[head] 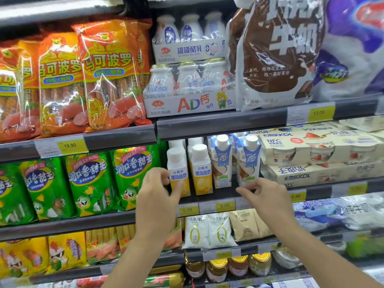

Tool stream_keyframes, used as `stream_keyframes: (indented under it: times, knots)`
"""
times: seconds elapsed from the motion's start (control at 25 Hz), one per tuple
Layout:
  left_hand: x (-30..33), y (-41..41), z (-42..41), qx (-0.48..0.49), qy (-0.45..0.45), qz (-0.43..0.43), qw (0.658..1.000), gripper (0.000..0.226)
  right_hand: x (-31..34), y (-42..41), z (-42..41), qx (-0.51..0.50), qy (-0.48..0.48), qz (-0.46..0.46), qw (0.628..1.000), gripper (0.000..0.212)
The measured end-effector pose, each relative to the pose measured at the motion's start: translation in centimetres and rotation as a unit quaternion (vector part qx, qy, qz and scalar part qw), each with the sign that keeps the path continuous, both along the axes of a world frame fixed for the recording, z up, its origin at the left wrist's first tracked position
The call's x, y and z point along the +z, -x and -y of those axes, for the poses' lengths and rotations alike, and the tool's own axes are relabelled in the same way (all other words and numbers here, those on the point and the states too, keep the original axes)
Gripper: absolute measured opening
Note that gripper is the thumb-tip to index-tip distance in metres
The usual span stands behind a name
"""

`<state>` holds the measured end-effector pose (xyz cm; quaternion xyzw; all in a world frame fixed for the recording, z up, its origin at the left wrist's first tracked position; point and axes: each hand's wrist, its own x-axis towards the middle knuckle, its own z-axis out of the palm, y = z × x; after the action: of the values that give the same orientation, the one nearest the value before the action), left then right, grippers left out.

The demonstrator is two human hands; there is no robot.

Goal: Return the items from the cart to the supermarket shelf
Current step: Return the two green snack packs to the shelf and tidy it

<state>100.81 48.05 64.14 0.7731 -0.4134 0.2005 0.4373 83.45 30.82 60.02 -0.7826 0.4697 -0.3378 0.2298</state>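
A yellow-and-white yogurt bottle (179,171) stands at the front of the middle shelf (209,197). My left hand (157,196) pinches its lower left side, thumb across the front. A second yellow bottle (201,170) stands right beside it. Further right are two blue-and-white coconut drink bottles (248,160). My right hand (265,197) is just below the base of the right one, with its fingers loosely curled and apart and the fingertips at the bottle's bottom edge. It holds nothing. No cart is in view.
Green sausage packs (89,181) fill the shelf left of the bottles, and cream yogurt multipacks (320,150) are stacked on the right. Orange sausage bags (108,73), milk-drink packs (187,86) and a brown milk bag (276,53) sit on the shelf above. Pouches and jars (217,269) are below.
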Motion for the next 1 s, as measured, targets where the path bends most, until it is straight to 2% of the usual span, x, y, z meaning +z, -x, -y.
stream_keyframes:
  times: [0.08,0.2,0.28,0.36,0.48,0.6,0.8,1.0]
  knots:
    - [1.1,2.0,1.5,-0.058,0.004,0.046,0.997,0.029,-0.1,0.6,0.7,-0.015,-0.003,0.006,1.000,0.032]
    - [3.0,4.6,4.8,-0.110,-0.007,0.069,0.991,0.046,-0.2,1.0,1.4,-0.019,-0.018,0.015,1.000,0.043]
    - [3.9,5.1,7.1,-0.097,-0.060,0.043,0.993,0.064,-0.2,1.2,1.6,-0.017,-0.021,-0.001,1.000,0.049]
    - [4.8,5.1,9.0,-0.046,-0.134,0.014,0.990,0.071,0.1,1.2,1.9,-0.018,-0.014,-0.038,0.999,0.052]
    - [5.6,5.7,11.1,-0.015,-0.175,-0.030,0.984,0.064,0.5,1.2,2.5,-0.020,-0.014,-0.084,0.996,0.046]
    - [6.1,6.0,11.8,0.013,-0.211,-0.030,0.977,0.058,0.7,0.7,2.7,-0.007,-0.013,-0.118,0.993,0.044]
    - [6.6,6.5,13.1,0.026,-0.262,-0.036,0.964,0.055,0.5,0.5,3.4,-0.001,-0.015,-0.142,0.990,0.046]
    - [7.0,6.4,12.9,0.017,-0.269,-0.035,0.962,0.046,0.8,0.4,3.4,0.000,-0.012,-0.148,0.989,0.046]
